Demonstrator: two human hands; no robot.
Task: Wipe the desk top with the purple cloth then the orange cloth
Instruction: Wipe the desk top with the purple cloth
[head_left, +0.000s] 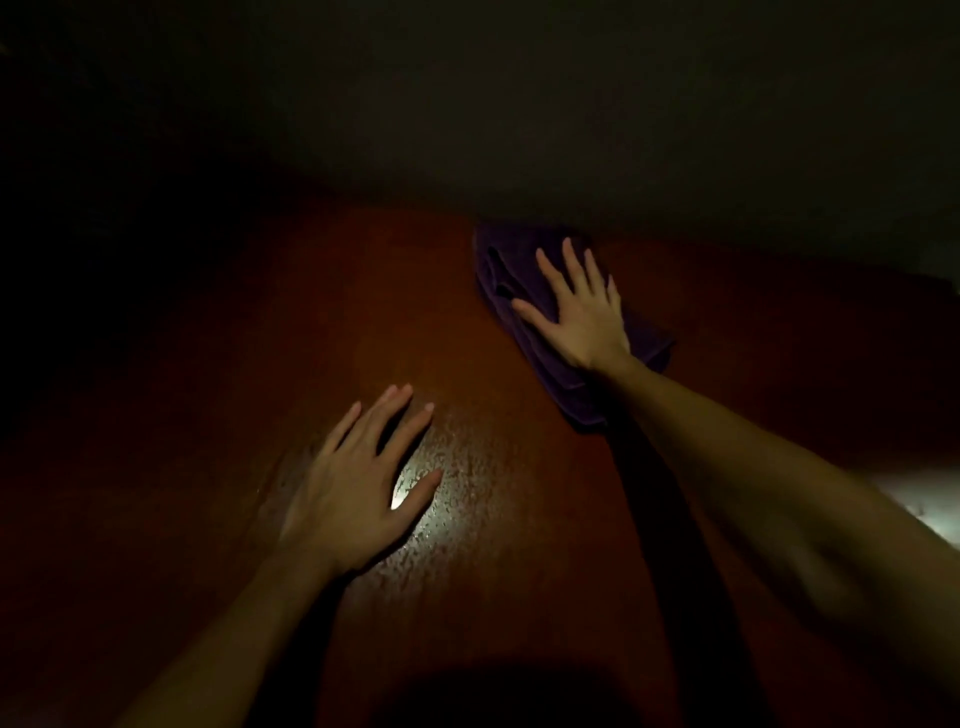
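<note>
1. Our right hand (584, 312) presses flat, fingers spread, on the purple cloth (519, 306) at the far side of the surface (208, 364).
2. Our left hand (358, 483) rests open and empty nearer us.
3. We judge the purple wipe underway; the orange cloth is nowhere in view, its turn still ahead.
</note>
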